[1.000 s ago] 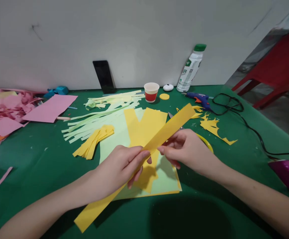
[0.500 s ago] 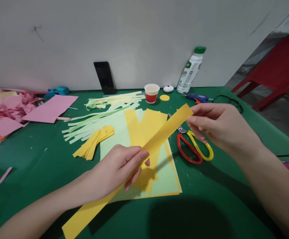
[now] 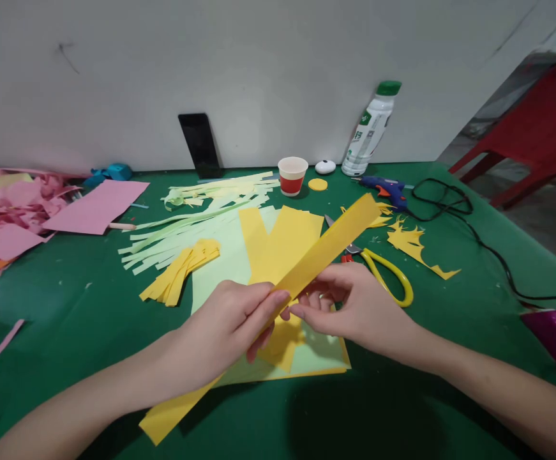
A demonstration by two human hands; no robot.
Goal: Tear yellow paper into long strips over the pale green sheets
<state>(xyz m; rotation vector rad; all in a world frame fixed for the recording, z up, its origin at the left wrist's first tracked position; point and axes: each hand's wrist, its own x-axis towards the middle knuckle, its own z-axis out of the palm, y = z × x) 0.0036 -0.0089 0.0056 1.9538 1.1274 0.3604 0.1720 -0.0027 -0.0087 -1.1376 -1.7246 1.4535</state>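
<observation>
My left hand (image 3: pixel 239 319) pinches a long yellow paper strip (image 3: pixel 328 249) near its middle, thumb on top. The strip slants from the lower left up to the right over the paper pile. My right hand (image 3: pixel 354 303) is closed at the strip's lower edge, beside my left fingertips; its index fingertip is hidden behind the strip. Beneath lie wide yellow paper pieces (image 3: pixel 290 233) on a light green paper sheet (image 3: pixel 205 281). Scissors (image 3: pixel 395 275) with red and yellow handles lie behind my right hand, partly covered. A bundle of short yellow strips (image 3: pixel 182 271) rests to the left.
Green fringed paper (image 3: pixel 163 246), a paper cup (image 3: pixel 292 176), a yellow disc (image 3: pixel 317 184), a leaning phone (image 3: pixel 200 145) and a bottle (image 3: pixel 371 131) stand or lie toward the wall. A blue glue gun (image 3: pixel 385 190) trails its cord rightward. Yellow scraps (image 3: pixel 414 246) and pink paper (image 3: pixel 98 207) flank the pile.
My right hand has let go of the strip's upper end and moved down and left, beside my left hand. The strip has shifted slightly up and right; the glue gun and scraps now show.
</observation>
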